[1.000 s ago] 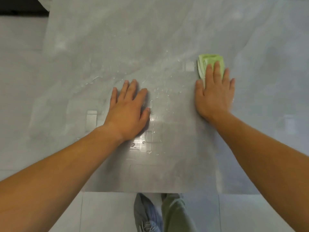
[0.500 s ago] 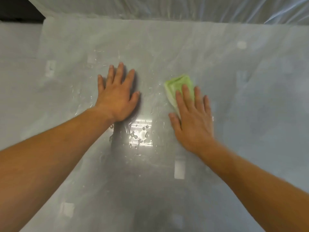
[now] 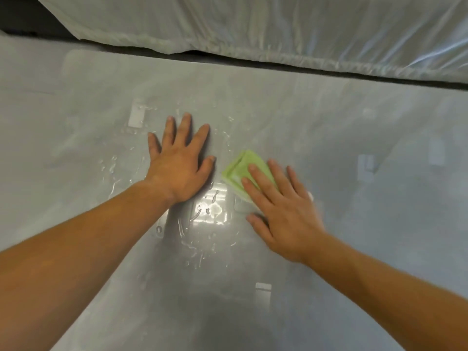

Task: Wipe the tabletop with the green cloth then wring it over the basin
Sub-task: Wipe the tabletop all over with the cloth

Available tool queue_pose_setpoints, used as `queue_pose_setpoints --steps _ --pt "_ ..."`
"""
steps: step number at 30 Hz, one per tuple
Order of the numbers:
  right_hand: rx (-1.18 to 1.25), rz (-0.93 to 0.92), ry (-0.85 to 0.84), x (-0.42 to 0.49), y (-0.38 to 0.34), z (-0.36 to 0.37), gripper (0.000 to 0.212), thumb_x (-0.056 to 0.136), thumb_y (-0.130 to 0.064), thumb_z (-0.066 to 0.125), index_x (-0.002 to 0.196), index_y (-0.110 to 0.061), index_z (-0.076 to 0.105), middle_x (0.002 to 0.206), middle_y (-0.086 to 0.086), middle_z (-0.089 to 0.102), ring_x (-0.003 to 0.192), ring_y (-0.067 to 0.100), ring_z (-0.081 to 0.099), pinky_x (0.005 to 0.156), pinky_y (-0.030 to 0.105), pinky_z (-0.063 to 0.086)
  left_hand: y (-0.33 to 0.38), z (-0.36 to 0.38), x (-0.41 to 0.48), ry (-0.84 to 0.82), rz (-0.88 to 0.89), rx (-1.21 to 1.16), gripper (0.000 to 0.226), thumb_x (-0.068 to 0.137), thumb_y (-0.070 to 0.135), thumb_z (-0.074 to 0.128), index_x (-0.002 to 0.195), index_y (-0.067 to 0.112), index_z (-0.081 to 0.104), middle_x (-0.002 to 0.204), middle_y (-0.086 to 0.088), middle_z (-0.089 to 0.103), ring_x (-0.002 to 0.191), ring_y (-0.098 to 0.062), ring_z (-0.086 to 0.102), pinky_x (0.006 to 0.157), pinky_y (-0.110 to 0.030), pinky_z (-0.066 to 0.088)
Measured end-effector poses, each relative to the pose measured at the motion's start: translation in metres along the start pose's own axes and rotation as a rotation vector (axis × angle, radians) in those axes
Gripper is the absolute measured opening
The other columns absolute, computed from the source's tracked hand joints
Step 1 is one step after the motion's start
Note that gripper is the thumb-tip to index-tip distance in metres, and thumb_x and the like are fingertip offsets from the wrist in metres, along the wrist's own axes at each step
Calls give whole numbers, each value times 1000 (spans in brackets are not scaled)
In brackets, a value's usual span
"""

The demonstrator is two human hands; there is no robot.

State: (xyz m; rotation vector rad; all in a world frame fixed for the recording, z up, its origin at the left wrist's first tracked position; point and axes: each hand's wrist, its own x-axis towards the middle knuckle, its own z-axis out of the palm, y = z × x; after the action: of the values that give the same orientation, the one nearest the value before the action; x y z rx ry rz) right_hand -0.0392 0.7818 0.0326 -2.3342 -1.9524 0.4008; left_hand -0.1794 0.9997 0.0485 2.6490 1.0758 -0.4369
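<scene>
Green cloth [image 3: 244, 171] folded, pressed flat on wet grey tabletop [image 3: 354, 224] under spread right hand [image 3: 281, 211], left hand [image 3: 181, 163] splayed flat at its 9 o'clock, nothing gripped, plastic sheeting [image 3: 253, 29] at 12 o'clock.

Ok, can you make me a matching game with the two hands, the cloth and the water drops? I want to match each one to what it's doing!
Things:
1. left hand
2. right hand
3. green cloth
4. water drops

What it's doing:
A. folded up, pinned under fingers
B. scattered and shiny on the tabletop
C. flat on the bare surface, holding nothing
D. pressing down on the cloth

Pairs: 1-C, 2-D, 3-A, 4-B
</scene>
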Motion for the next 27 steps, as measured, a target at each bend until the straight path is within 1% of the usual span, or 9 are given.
queue_pose_setpoints --steps 2,3,7,9,11,16,18,24,27 --pt "-25 -117 -14 -12 14 -1 60 103 -52 26 157 -25 30 166 0 20 153 35 14 122 57 14 0 -1 3 1 2 -10 67 95 60 23 155 36 5 166 -4 -10 151 -33 -14 116 -65 -2" --pt "-24 -75 1 -8 27 -4 60 102 -51 27 157 -27 30 166 -1 21 153 35 16 123 56 13 0 -1 3 4 5 -9 67 95 60 21 155 36 5 166 -4 -8 151 -34 -13 116 -65 -1" --pt "46 418 84 41 81 -24 68 97 -57 19 159 -28 19 168 -3 11 154 32 9 124 51 4 2 0 1 18 4 6 69 92 61 14 156 35 6 166 -5 -6 151 -36 -10 116 -66 0" --pt "47 541 111 74 93 -31 69 97 -58 17 159 -26 15 169 -2 7 155 32 5 124 52 2 3 1 1 25 -3 2 70 91 62 14 155 35 6 166 -6 -6 151 -36 -10 116 -66 -1" --pt "44 507 125 104 81 -33 68 98 -55 19 159 -25 17 169 0 9 154 33 6 124 54 3 4 0 2 22 -3 -22 70 90 63 15 155 36 8 167 -5 -4 151 -36 -10 116 -65 -2" --pt "-10 64 26 105 42 -26 62 101 -47 23 158 -23 25 167 1 19 154 33 14 123 54 9 1 -4 3 11 9 -74 71 89 61 18 155 36 13 167 -4 -3 151 -34 -9 116 -65 -1" --pt "-44 -15 -22 94 55 -30 60 102 -46 24 158 -24 26 167 -1 18 155 30 12 124 52 9 1 -5 2 16 14 -98 71 88 59 19 155 35 15 167 -3 -3 151 -34 -9 116 -65 -3" --pt "82 445 112 149 37 -35 62 101 -49 18 159 -26 17 169 -3 9 155 31 5 124 51 3 2 -4 3 44 0 -168 68 89 56 21 153 35 23 166 -4 3 151 -34 -6 116 -65 -5" --pt "16 180 38 151 17 -31 61 102 -49 17 158 -28 21 168 -3 13 154 32 9 124 53 6 2 -4 2 40 8 -149 67 91 56 22 154 35 21 166 -5 1 150 -35 -7 115 -65 -5"
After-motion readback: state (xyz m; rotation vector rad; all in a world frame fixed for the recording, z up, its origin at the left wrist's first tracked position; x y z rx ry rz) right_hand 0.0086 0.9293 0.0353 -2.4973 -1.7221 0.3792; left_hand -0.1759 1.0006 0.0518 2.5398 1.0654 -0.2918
